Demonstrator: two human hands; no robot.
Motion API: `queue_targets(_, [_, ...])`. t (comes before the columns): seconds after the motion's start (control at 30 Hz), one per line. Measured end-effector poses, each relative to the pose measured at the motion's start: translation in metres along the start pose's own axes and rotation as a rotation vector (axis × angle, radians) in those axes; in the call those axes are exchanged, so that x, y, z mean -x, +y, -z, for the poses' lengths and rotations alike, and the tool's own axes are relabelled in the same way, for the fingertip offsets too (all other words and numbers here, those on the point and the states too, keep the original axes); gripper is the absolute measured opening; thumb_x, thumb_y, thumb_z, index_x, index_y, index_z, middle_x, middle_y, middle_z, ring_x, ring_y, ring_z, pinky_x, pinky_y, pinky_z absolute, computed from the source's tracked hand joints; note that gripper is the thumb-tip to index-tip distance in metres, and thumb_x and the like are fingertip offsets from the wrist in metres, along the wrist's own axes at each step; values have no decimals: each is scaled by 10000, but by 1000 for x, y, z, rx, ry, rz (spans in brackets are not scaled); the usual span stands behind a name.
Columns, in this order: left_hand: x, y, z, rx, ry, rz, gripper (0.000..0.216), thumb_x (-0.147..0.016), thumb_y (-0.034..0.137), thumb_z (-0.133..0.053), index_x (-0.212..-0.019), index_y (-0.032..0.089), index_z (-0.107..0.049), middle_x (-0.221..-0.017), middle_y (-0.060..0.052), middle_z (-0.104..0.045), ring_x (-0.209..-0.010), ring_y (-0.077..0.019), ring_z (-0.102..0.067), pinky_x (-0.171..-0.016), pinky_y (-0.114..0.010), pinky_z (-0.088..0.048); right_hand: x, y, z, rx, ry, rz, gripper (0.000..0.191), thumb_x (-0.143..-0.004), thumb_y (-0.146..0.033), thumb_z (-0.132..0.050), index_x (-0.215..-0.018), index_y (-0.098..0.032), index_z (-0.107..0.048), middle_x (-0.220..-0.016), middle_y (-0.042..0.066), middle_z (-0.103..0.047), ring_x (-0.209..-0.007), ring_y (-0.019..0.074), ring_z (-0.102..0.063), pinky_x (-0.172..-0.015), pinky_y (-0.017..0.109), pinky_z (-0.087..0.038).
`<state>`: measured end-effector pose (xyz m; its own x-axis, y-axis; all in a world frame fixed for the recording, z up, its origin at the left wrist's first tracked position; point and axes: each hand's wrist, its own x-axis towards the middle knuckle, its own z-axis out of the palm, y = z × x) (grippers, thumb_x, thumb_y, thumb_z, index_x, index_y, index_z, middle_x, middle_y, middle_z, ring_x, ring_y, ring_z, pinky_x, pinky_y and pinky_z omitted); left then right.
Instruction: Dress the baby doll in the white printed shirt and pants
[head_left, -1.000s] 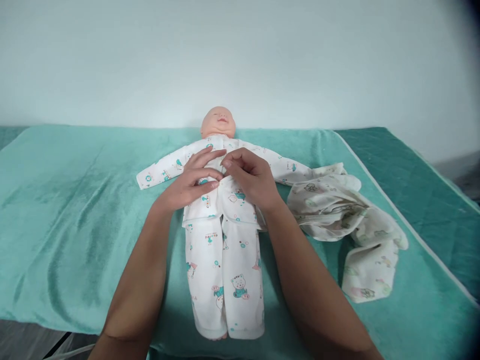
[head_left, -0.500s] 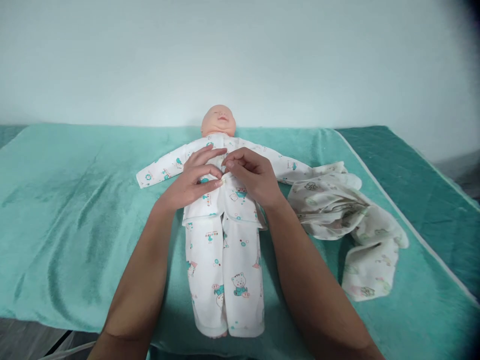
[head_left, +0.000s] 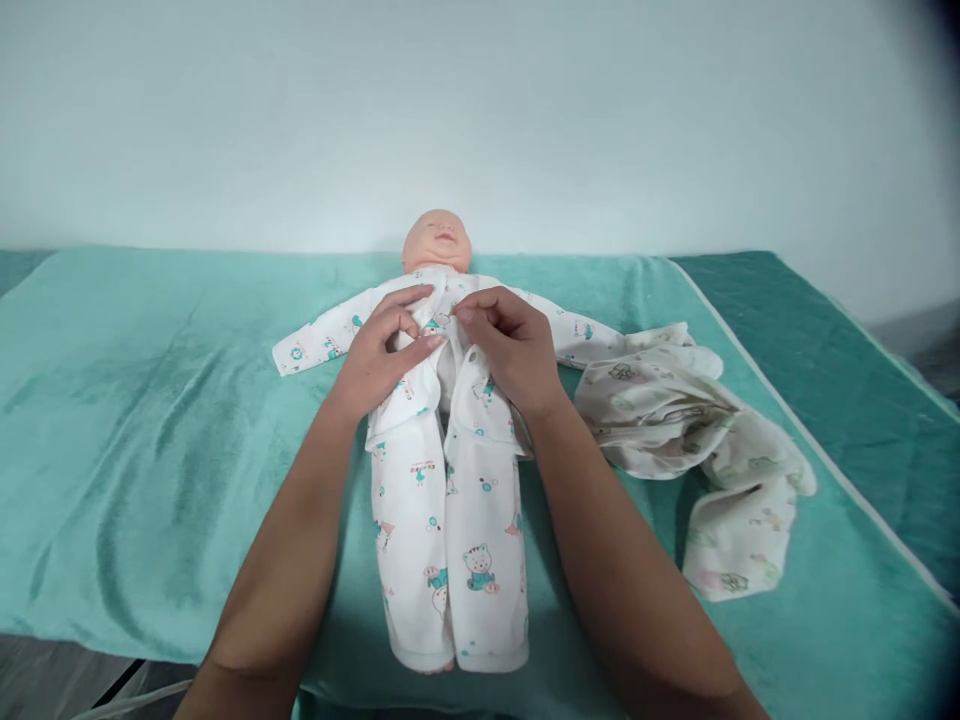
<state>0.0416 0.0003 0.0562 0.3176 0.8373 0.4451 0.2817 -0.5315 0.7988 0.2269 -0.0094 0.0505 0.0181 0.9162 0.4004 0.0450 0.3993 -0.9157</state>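
While the doll (head_left: 437,240) lies on its back on the teal blanket (head_left: 150,400), head toward the pale wall (head_left: 450,110), both hands work at the front of its printed jacket (head_left: 409,400), which gapes below them. The right hand (head_left: 517,345) has thumb and forefinger pinched together on the jacket's edge; the left hand (head_left: 381,360) spreads over the opposite panel, thumb at the edge, though I cannot tell whether it grips. Between them they cover much of the doll's chest. A loose patterned garment (head_left: 652,410) lies crumpled on the right, against one sleeve (whether over or under the cuff is unclear), with the right forearm (head_left: 600,510) just beside it. Matching trousers (head_left: 487,520) cover the doll's legs. Beyond the garment runs a darker green covering (head_left: 810,340); at lower left, grey floor (head_left: 52,675) and a pale cable (head_left: 142,702) show.
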Motion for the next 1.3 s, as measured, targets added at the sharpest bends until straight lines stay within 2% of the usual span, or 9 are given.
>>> queue_targets(0.13, [0,-11,7,-123,267,101,198,-875,187,-572,-756,239,-423,-1347,-22,-689,-1301,-216,-621,-1152,-446,-462,-7,9,10,159,192,-9,145,-893,-373,-676,-830,-243,-687,-573,-67,-382,-546,117,-355,-559,277,-332])
queue_targets(0.27, [1,-36,30,-208,669,299,186,-741,67,-442,-778,244,-399,-1149,-27,-733,-1107,-199,-692,-990,-400,-550,-15,23,43,453,489,-83,48,-807,-265,-642,-783,-235,-670,-570,-69,-435,-561,134,-409,-629,305,-385])
queue_targets(0.37, [3,-52,43,-248,793,399,272,-685,36,-424,-859,245,-429,-1156,-35,-709,-1056,-175,-703,-916,-350,-569,-19,36,58,557,585,-91,109,-763,-243,-607,-863,-233,-648,-640,-55,-514,-618,155,-493,-705,324,-456])
queue_targets(0.47, [3,-54,42,-375,736,320,381,-716,22,-442,-1009,246,-537,-1249,-51,-668,-1163,-183,-661,-998,-359,-544,-18,46,50,555,438,-11,307,-764,-266,-610,-1068,-228,-632,-958,36,-672,-897,206,-627,-882,375,-510])
queue_targets(0.6, [0,-48,28,-619,359,98,338,-904,131,-482,-1134,277,-682,-1415,-35,-628,-1419,-239,-478,-1196,-449,-398,-13,52,34,700,231,53,325,-839,-267,-556,-1148,-243,-654,-1248,101,-686,-1203,271,-580,-1083,474,-430])
queue_targets(0.7, [-2,-48,20,-744,147,97,403,-998,222,-436,-1305,336,-672,-1511,-4,-585,-1516,-274,-363,-1240,-516,-308,-12,53,33,862,201,19,378,-875,-205,-483,-1185,-270,-690,-1307,80,-693,-1271,287,-553,-1124,512,-376])
queue_targets(0.93, [-5,-51,20,-927,155,258,499,-999,254,-410,-1454,345,-595,-1466,-57,-621,-1455,-334,-428,-1207,-549,-326,-26,55,35,1023,204,-39,512,-848,-122,-423,-1210,-271,-753,-1269,88,-725,-1170,320,-593,-1012,517,-419])
queue_targets(1.17, [-5,-55,27,-992,220,362,516,-958,189,-409,-1378,356,-656,-1377,-82,-662,-1326,-344,-517,-1103,-545,-424,-44,74,79,967,273,-212,490,-801,-75,-419,-1029,-237,-821,-1182,78,-772,-1124,285,-659,-1007,465,-473])
queue_targets(1.3, [-6,-55,26,-976,206,336,540,-941,147,-405,-1379,340,-653,-1403,-92,-635,-1328,-336,-512,-1102,-533,-425,-41,69,75,905,294,-75,456,-773,-70,-432,-984,-226,-805,-1244,72,-754,-1202,283,-650,-1080,493,-471])
